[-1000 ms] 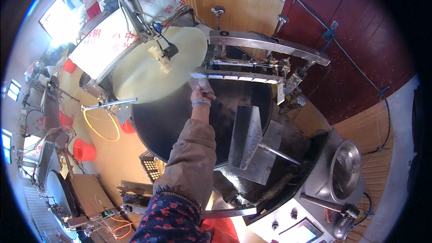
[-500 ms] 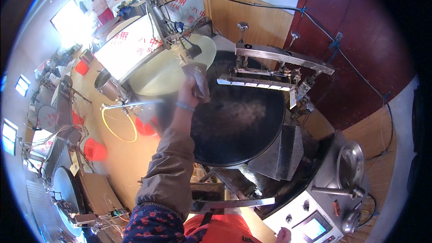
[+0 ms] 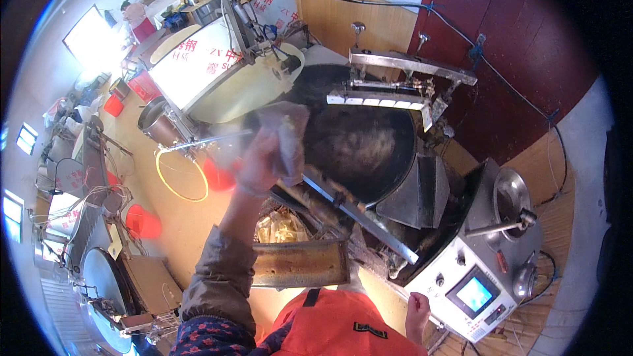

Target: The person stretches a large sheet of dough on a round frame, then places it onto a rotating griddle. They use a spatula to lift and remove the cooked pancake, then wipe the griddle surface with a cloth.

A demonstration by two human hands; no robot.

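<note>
My left hand is closed around a folded greyish cloth. Both are blurred and hang over the near left rim of a large round black griddle. Pale steam or residue shows on the griddle's surface. Beyond the cloth, a pale yellow round sheet lies beside the griddle. At the lower right my right hand shows only in part, its fingers curled in with nothing visible in them. It is nearest to a control panel with a lit screen.
A metal bar slants across the griddle's near edge. Below it, a tray juts toward me, with yellowish scraps behind its front. A hinged metal frame overhangs the far side. Red buckets stand on the floor at left.
My left hand has drawn the cloth back toward me from beside the yellow sheet. The metal bar now slants instead of lying across in front, and the tray and scraps show. The view has shifted.
</note>
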